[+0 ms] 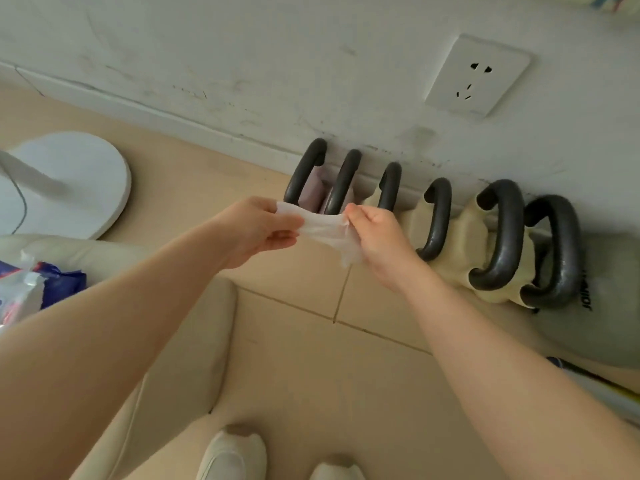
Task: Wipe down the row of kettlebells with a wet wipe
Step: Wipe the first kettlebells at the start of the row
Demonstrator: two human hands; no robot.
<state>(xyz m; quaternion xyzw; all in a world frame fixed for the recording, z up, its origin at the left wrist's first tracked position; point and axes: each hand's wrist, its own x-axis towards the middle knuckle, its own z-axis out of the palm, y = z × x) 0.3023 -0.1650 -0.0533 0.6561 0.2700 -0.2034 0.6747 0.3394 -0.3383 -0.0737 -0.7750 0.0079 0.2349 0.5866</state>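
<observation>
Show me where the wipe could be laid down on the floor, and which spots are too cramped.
Bare tile lies open between the cream sofa and the kettlebells, and between the white round fan base and the leftmost kettlebell. It is crowded along the wall: the handles stand close together. Both hands, left hand and right hand, hold the wet wipe.

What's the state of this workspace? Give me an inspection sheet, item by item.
Surface: beige tiled floor, grout lines visible.
Job's things: six kettlebells with dark handles, in a row along the wall; wet wipe stretched between both hands, not yet on a kettlebell.
Clutter: wipes packet on a cream cushion at left.
Grippers: left hand and right hand each pinch one end of the wipe.
Cables: a thin cord across the white round fan base.
Surroundings: scuffed white wall, wall socket with nothing plugged in; two feet in light footwear at the bottom edge.
</observation>
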